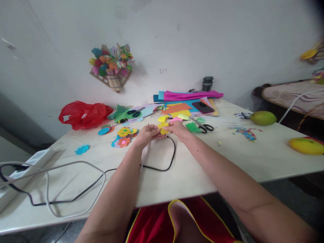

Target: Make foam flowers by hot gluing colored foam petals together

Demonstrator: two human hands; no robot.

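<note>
Over the middle of the table, a yellow paper flower (163, 128) is pinched between both my hands. My left hand (149, 134) grips its left edge with closed fingers. On the opposite side, my right hand (178, 129) has thumb and fingers closed on its right edge. A black cable (174, 153) loops up to just below the flower; what it joins there is hidden by my hands. Left of my left hand lie layered paper flowers, a yellow one (124, 132) and an orange one (124, 142). Black-handled scissors (203, 127) rest right of my right hand, beside green paper (192, 127).
A blue paper flower (82, 149) and a red plastic bag (83, 114) are at left, behind a white power strip (27, 170) with loose cables. Coloured sheets (177, 109), a phone (203, 107) and second scissors (135, 112) lie at the back. Mangoes (263, 118) sit at right.
</note>
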